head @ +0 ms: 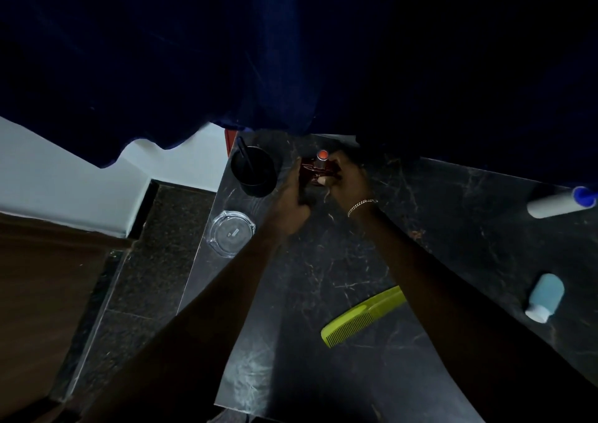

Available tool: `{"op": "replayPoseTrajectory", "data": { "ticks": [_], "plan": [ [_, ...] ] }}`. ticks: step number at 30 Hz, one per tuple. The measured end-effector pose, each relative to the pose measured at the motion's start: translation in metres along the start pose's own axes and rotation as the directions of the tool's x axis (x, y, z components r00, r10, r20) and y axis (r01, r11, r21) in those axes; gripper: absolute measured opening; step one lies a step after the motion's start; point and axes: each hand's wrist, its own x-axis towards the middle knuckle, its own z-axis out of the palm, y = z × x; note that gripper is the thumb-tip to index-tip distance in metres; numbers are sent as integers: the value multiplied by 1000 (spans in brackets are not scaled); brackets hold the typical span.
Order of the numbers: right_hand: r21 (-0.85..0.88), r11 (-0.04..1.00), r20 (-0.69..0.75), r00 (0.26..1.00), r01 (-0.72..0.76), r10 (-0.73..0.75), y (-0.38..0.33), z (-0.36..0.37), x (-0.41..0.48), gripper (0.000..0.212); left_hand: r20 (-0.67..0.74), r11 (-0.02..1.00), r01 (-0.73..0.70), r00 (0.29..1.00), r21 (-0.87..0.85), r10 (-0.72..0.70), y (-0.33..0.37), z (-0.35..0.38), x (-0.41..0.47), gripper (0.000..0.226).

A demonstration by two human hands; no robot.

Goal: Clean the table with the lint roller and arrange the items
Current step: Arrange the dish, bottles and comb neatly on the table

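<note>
Head view, looking down on a dark marbled table [323, 261] whose far edge is lying under a deep blue curtain [291, 50] filling the upper half of the frame. I am seeing both bare forearms reaching up from the bottom of the frame to the upper middle of the table. My left hand [293, 196] and right hand [348, 180] are closing from either side on a small dark red bottle with an orange-red cap [320, 168]; the fingers are curled around it, and I cannot tell whether its base is touching the table. A chain bracelet [361, 205] is sitting on the right wrist.

Just left of the hands, a black cup [255, 173] is standing upright with a dark stick-like item leaning inside. Below it, near the left edge of the table, a clear glass ashtray [230, 233] is resting. A lime green comb [362, 317] is lying at a slant in the lower middle, partly hidden by the right forearm. At the right edge of the frame the lint roller [559, 203], white with a blue end, is lying on its side, well apart from both hands. Below it, a small pale blue bottle with a white cap [545, 296] is lying tipped over.
</note>
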Motion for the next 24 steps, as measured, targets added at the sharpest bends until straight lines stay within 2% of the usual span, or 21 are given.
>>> {"op": "replayPoseTrajectory", "data": {
  "ticks": [15, 24],
  "plan": [
    [15, 1000, 12, 1000, -27, 27, 2, 5, 4, 28, -5, 1000, 11, 1000, 24, -11, -2, 0, 4, 100],
    [11, 998, 53, 996, -69, 68, 2, 5, 4, 34, -24, 999, 17, 1000, 30, -16, -2, 1, 7, 103]
  ]
}}
